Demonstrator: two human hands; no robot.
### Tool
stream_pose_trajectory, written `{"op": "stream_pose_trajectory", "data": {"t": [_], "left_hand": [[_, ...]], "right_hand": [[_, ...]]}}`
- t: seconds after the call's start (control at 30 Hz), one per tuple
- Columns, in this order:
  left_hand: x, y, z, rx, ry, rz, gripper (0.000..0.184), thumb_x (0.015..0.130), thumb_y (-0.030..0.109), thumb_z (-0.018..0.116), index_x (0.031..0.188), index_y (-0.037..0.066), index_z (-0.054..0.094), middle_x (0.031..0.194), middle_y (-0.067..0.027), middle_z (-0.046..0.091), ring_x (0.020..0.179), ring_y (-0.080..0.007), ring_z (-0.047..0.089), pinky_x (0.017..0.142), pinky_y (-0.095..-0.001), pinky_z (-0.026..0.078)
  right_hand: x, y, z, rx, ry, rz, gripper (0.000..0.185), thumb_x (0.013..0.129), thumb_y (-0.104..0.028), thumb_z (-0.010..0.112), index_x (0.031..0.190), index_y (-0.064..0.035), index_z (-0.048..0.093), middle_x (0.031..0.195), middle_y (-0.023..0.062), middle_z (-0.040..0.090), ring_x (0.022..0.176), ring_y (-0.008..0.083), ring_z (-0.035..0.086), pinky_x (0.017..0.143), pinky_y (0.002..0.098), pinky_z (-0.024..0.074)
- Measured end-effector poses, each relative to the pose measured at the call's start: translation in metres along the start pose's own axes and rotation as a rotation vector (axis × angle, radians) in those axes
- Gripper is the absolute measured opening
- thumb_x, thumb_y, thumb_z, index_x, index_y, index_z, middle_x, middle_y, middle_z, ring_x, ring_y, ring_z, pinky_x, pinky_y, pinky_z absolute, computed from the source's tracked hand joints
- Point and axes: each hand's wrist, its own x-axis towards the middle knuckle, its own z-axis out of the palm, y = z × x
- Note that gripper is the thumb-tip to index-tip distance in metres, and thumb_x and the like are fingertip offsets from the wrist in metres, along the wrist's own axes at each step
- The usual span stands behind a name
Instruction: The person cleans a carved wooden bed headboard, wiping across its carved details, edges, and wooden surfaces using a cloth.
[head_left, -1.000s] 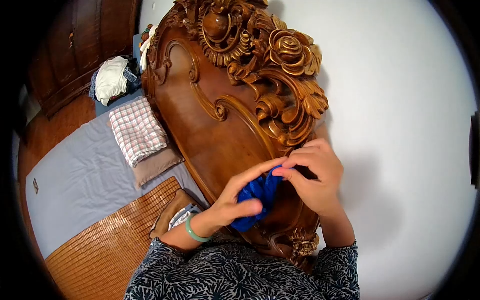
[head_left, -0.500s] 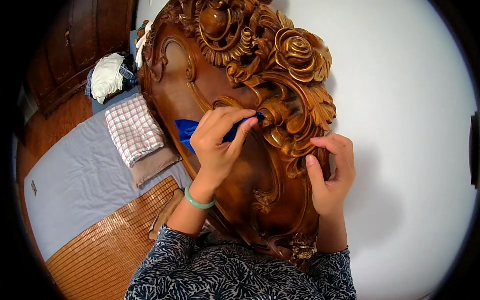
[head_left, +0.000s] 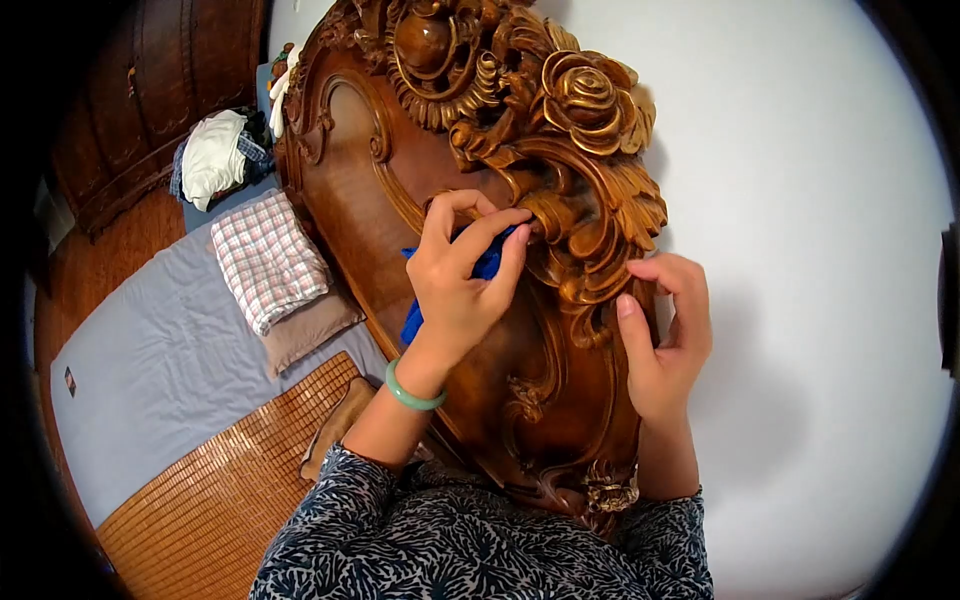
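A blue cloth [head_left: 487, 266] is pinched in my left hand [head_left: 465, 275], which wears a green bangle [head_left: 413, 388] at the wrist. The fingertips press against a scrolled part of the carved wooden headboard [head_left: 400, 190], and much of the cloth is hidden behind the hand. My right hand [head_left: 672, 335] is at the headboard's outer edge, beside the wall. Its thumb and forefinger are curved and apart, their tips at the carving, with nothing seen between them. A carved rose [head_left: 590, 98] with gold highlights stands out above both hands.
To the left lies a bed with a grey sheet [head_left: 150, 325], a bamboo mat [head_left: 220, 480], a folded checked blanket [head_left: 268, 255] and a brown pillow [head_left: 310, 333]. Clothes [head_left: 215, 160] are heaped beyond, near a dark wooden cabinet [head_left: 150, 90]. A white wall [head_left: 810, 250] borders the headboard's right side.
My left hand has shifted slightly right, its fingers more bent, and the cloth has bunched beneath it, now hanging lower behind the hand. My right hand stays nearly in place.
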Motion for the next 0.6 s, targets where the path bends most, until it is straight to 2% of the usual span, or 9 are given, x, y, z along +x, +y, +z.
{"op": "stream_pose_trajectory", "data": {"t": [0.07,0.13,0.2,0.27,0.33,0.37,0.43,0.47,0.6], "left_hand": [[-0.001,0.000,-0.002,-0.029,-0.008,0.012,0.016,0.080,0.000,0.077,0.095,0.005,0.076,0.093,-0.0077,0.064,0.075,-0.0195,0.064,0.067,-0.0291,0.052],[-0.001,-0.003,-0.002,-0.055,-0.017,0.026,0.017,0.080,-0.001,0.075,0.096,0.005,0.076,0.093,-0.0084,0.066,0.075,-0.0193,0.065,0.068,-0.0281,0.052],[-0.001,-0.007,0.001,-0.154,-0.018,-0.053,0.019,0.082,-0.003,0.075,0.101,-0.002,0.073,0.098,-0.0096,0.070,0.087,-0.0156,0.067,0.079,-0.0277,0.053],[-0.004,-0.002,0.000,-0.190,0.003,-0.166,0.021,0.082,-0.002,0.077,0.102,-0.004,0.072,0.094,-0.0098,0.072,0.086,-0.0156,0.068,0.079,-0.0273,0.053],[-0.006,-0.003,-0.001,-0.242,-0.018,-0.335,0.018,0.081,-0.002,0.079,0.099,-0.003,0.073,0.091,-0.0099,0.073,0.082,-0.0167,0.070,0.076,-0.0263,0.054],[-0.002,-0.004,-0.001,-0.241,-0.015,-0.332,0.018,0.081,-0.002,0.079,0.099,-0.003,0.073,0.091,-0.0099,0.073,0.082,-0.0167,0.070,0.076,-0.0263,0.054],[0.004,-0.006,0.000,-0.103,-0.005,0.037,0.015,0.080,-0.002,0.081,0.093,-0.002,0.074,0.090,-0.0107,0.074,0.082,-0.0178,0.072,0.072,-0.0266,0.056],[0.004,-0.007,0.001,-0.100,-0.002,0.037,0.015,0.080,-0.002,0.081,0.093,-0.002,0.074,0.090,-0.0107,0.074,0.082,-0.0178,0.072,0.072,-0.0266,0.056],[0.003,-0.002,0.001,0.030,-0.018,0.161,0.015,0.077,-0.002,0.082,0.089,0.000,0.074,0.092,-0.0111,0.075,0.082,-0.0220,0.073,0.072,-0.0301,0.058]], "right_hand": [[0.008,-0.010,-0.002,0.014,0.003,0.005,0.032,0.080,0.001,0.072,0.111,-0.0037,0.068,0.112,0.0128,0.061,0.101,0.0271,0.057,0.091,0.0347,0.0464],[0.024,-0.026,-0.004,-0.169,-0.050,-0.102,0.037,0.081,-0.005,0.074,0.117,-0.0047,0.067,0.122,0.0140,0.057,0.114,0.0309,0.053,0.099,0.0402,0.0427],[0.041,-0.034,-0.002,-0.259,-0.071,-0.145,0.037,0.083,-0.008,0.073,0.120,-0.0051,0.065,0.126,0.0147,0.054,0.119,0.0329,0.050,0.101,0.0431,0.0403],[0.057,-0.026,0.005,-0.352,-0.089,-0.192,0.038,0.085,-0.010,0.072,0.122,-0.0056,0.064,0.130,0.0154,0.052,0.124,0.0350,0.046,0.104,0.0460,0.0379],[0.066,-0.004,0.019,-0.364,-0.028,-0.293,0.034,0.091,-0.013,0.065,0.125,-0.0062,0.062,0.135,0.0171,0.048,0.126,0.0372,0.043,0.105,0.0488,0.0369],[0.066,0.005,0.024,-0.303,-0.032,-0.259,0.034,0.096,-0.012,0.059,0.129,-0.0051,0.058,0.137,0.0190,0.045,0.127,0.0383,0.043,0.107,0.0484,0.0368],[0.065,0.012,0.028,-0.188,-0.036,-0.213,0.036,0.097,-0.013,0.058,0.131,-0.0042,0.056,0.139,0.0201,0.043,0.128,0.0392,0.043,0.108,0.0484,0.0365],[0.065,0.013,0.029,-0.076,-0.041,-0.162,0.038,0.097,-0.013,0.058,0.134,-0.0033,0.053,0.140,0.0213,0.041,0.129,0.0401,0.042,0.109,0.0484,0.0363],[0.064,0.010,0.027,-0.149,-0.071,-0.151,0.041,0.098,-0.012,0.057,0.136,-0.0017,0.049,0.142,0.0227,0.038,0.130,0.0410,0.042,0.109,0.0481,0.0361]]}}
